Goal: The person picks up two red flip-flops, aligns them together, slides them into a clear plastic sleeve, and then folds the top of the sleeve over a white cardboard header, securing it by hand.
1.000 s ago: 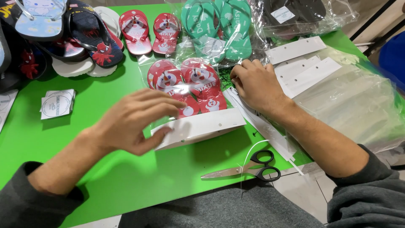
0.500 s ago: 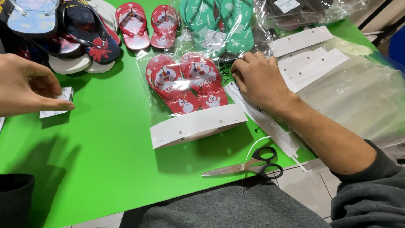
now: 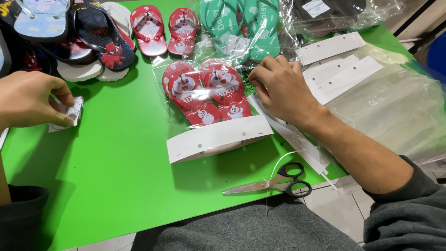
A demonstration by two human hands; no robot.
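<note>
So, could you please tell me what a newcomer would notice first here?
Probably the bright green table, then the bagged pair of red sandals at its centre with a white card header. The right hand rests beside them; the left hand touches a small packet.

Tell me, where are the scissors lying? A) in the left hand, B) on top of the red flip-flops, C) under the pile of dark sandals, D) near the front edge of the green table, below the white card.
D: the scissors lie shut near the front edge of the green table, below the white card on the bagged red flip-flops, and neither hand touches them.
</note>
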